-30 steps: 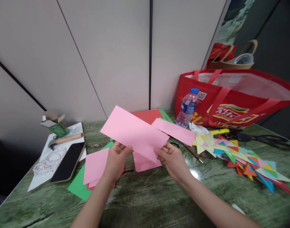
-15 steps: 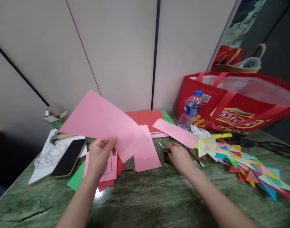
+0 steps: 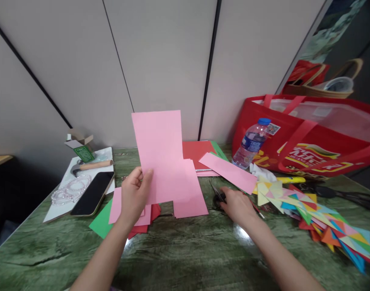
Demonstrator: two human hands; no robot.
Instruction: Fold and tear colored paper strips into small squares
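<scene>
Pinched between thumb and fingers of my left hand [image 3: 135, 194] is a pink sheet of paper [image 3: 160, 151], held upright above the table. Behind its lower right edge lies another pink paper piece [image 3: 191, 194]. My right hand [image 3: 238, 204] is closed on the handles of a pair of scissors [image 3: 215, 187], whose blades point away to the left, low over the table. A long pink strip [image 3: 229, 171] lies beyond that hand. Under my left forearm, a pile of pink, red and green paper [image 3: 103, 220] is partly covered.
To the left are a phone [image 3: 93, 194], a hammer [image 3: 95, 165], beaded bracelets [image 3: 71, 190] and a small green box [image 3: 83, 151]. A water bottle [image 3: 251, 143], a red bag [image 3: 294, 133] and colourful folded paper pieces [image 3: 321, 222] stand or lie on the right. Red paper [image 3: 198, 151] rests at the back.
My left hand has turned the pink sheet from a slant to nearly upright, and it now covers less of the left side. My right hand stays at the scissors. The view has shifted slightly left.
</scene>
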